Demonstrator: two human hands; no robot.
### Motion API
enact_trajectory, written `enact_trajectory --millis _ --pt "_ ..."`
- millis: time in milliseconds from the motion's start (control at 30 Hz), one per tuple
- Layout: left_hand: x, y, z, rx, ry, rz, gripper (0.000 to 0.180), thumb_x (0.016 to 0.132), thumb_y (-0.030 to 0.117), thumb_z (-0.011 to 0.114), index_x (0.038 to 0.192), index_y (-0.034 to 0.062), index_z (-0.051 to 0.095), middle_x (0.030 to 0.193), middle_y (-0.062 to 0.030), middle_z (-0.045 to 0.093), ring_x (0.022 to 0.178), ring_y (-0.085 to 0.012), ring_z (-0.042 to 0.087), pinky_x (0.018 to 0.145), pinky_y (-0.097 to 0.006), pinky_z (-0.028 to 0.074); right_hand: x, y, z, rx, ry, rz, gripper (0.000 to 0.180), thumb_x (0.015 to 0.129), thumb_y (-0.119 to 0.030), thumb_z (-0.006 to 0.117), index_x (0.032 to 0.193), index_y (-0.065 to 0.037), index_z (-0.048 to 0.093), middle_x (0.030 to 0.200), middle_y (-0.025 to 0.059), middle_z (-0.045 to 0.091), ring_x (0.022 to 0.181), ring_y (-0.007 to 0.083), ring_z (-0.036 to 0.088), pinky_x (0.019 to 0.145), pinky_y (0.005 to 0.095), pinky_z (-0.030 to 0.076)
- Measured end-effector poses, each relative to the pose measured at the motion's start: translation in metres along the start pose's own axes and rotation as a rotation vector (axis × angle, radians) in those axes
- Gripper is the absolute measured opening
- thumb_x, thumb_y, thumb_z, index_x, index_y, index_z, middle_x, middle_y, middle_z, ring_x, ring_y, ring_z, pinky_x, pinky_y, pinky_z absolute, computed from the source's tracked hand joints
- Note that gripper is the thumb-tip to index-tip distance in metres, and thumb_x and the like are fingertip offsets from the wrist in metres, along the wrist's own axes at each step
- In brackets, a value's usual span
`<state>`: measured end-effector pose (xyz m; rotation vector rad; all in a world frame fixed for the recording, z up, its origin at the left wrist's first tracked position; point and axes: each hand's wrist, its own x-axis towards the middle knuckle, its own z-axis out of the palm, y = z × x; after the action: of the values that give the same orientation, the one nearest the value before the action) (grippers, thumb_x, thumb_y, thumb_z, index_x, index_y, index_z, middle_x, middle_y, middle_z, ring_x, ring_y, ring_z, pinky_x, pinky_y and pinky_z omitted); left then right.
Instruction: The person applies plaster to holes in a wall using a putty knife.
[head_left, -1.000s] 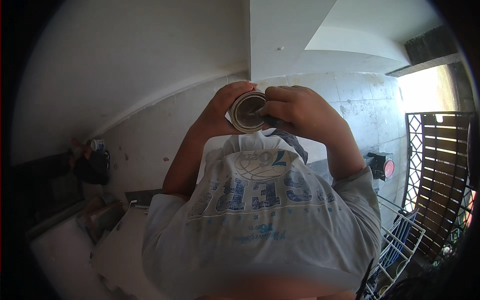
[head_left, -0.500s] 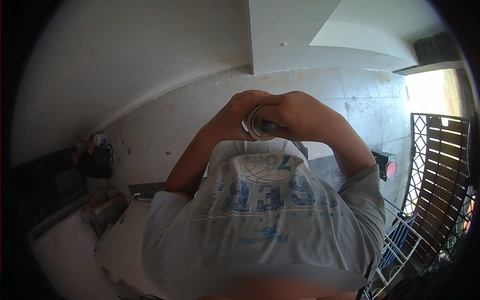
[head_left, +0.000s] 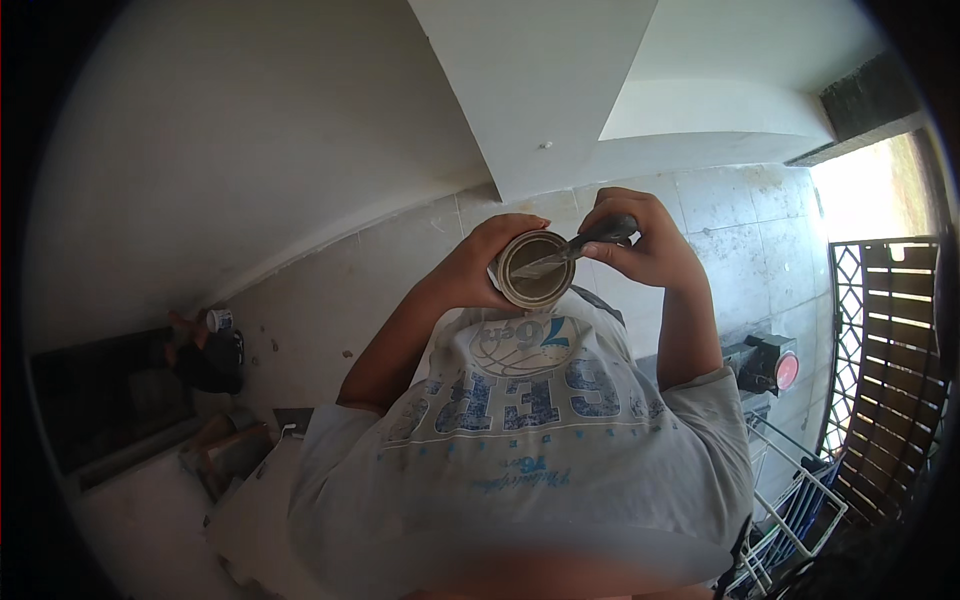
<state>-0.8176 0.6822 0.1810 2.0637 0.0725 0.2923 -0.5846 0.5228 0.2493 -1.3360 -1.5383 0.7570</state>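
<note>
My left hand (head_left: 482, 262) is wrapped around the side of a round open can (head_left: 534, 302), held in front of my chest with its mouth facing up. In my right hand (head_left: 652, 242) is a putty knife (head_left: 608, 234), gripped by its dark handle. The knife slants down to the left across the can's rim, and its pale flat blade reaches inside the can. Greyish-brown colour shows within the can; whether that is contents or bare wall I cannot tell.
At the left, another person (head_left: 212, 362) is low down beside a white tub (head_left: 219, 320). A white wall pillar (head_left: 540, 90) juts out ahead. On the right are a black box-like thing with a red round face (head_left: 765, 366), a white metal rack (head_left: 775, 520) and a brown slatted gate (head_left: 895, 370).
My right hand has come away from the can's mouth to the right, and the putty knife now shows in it. The can's open top is now in plain view. My view has tilted slightly.
</note>
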Motion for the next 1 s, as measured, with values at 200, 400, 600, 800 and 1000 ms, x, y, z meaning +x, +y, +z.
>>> enact_trajectory --millis 200,400,600,800,1000 --pt "0.044 -0.013 0.014 -0.039 0.096 -0.055 0.114 0.051 0.028 0.103 0.147 0.0094 0.045 0.145 -0.0120 0.055 0.135 -0.0275 0.054 0.115 -0.042 0.042 -0.025 0.038 -0.045 0.210 0.267 0.047 0.016 0.091 -0.014 0.078 0.092 -0.001 0.069 0.078 0.0036 0.064 0.068 0.0112 0.062 0.060 0.0275 0.048" --pt "0.060 -0.039 0.039 -0.122 0.298 -0.087 0.117 0.054 0.027 0.103 0.150 0.0057 0.040 0.146 -0.0140 0.055 0.136 -0.0275 0.053 0.115 -0.043 0.043 -0.037 0.091 -0.061 0.790 0.728 0.443 0.017 0.099 -0.022 0.070 0.097 -0.006 0.067 0.079 0.0026 0.066 0.060 0.0099 0.060 0.049 0.0252 0.050" --pt "0.069 -0.057 0.051 -0.109 0.476 -0.118 0.113 0.058 0.021 0.101 0.150 0.0039 0.038 0.145 -0.0141 0.054 0.135 -0.0268 0.053 0.115 -0.042 0.043 -0.053 0.141 -0.045 1.581 0.699 0.474 0.016 0.103 -0.028 0.063 0.103 -0.012 0.063 0.092 0.0002 0.066 0.078 0.0074 0.064 0.065 0.0197 0.060" --pt "0.062 -0.074 0.049 -0.209 0.459 -0.159 0.114 0.058 0.018 0.101 0.151 0.0029 0.036 0.142 -0.0141 0.055 0.134 -0.0254 0.054 0.113 -0.041 0.044 -0.063 0.156 0.006 2.028 0.501 0.336 0.029 0.103 -0.029 0.063 0.118 -0.004 0.062 0.104 0.0064 0.064 0.087 0.0114 0.066 0.073 0.0235 0.062" --pt "0.091 -0.083 0.044 -0.092 0.307 -0.141 0.116 0.058 0.017 0.101 0.151 0.0019 0.034 0.141 -0.0146 0.055 0.133 -0.0257 0.054 0.113 -0.042 0.045 -0.068 0.168 0.031 2.172 0.382 0.255 0.031 0.101 -0.029 0.066 0.121 -0.006 0.058 0.103 0.0037 0.061 0.088 0.0104 0.063 0.070 0.0232 0.059"
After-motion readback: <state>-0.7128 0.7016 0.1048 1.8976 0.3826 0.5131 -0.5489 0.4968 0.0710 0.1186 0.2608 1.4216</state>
